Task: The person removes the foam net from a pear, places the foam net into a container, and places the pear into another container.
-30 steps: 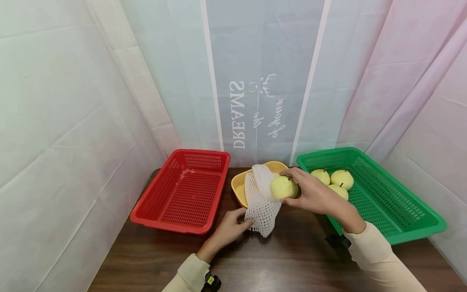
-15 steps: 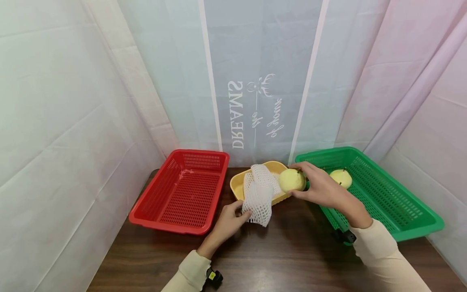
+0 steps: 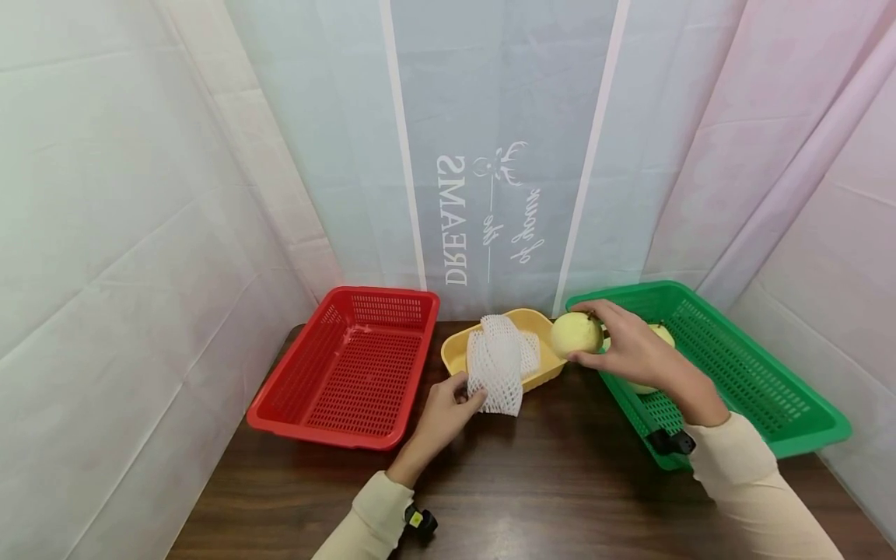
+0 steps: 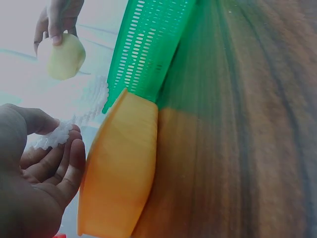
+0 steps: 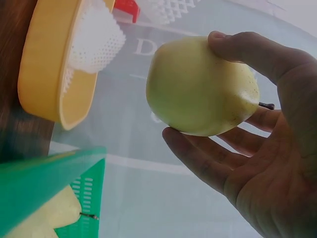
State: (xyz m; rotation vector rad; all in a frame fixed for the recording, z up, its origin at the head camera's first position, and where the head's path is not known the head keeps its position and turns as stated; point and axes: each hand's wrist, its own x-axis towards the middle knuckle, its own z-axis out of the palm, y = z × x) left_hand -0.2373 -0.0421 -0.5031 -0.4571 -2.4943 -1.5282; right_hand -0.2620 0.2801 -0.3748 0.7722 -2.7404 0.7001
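Note:
My right hand [image 3: 640, 354] grips a pale yellow-green pear [image 3: 576, 336] in the air, by the green basket's near left edge. In the right wrist view the thumb lies on top of the pear [image 5: 195, 89] and fingers curl beneath; its dark stem points toward the palm. Between thumb and fingers, my left hand [image 3: 439, 416] pinches the edge of a white foam net sleeve [image 3: 495, 369]. That sleeve hangs over the near side of the yellow basket [image 3: 549, 375], where more white foam netting [image 3: 530, 352] lies. The pear and the held sleeve are apart.
A red basket [image 3: 329, 432] stands at left on the dark wooden table [image 3: 504, 498]. At right is a green basket [image 3: 805, 445] with other pears [image 3: 661, 334] inside, partly hidden by my right hand. A printed curtain [image 3: 504, 93] hangs behind.
My right hand has carried the pear rightward and slightly up, away from the foam sleeve toward the green basket. My left hand has shifted a little up and away with the sleeve.

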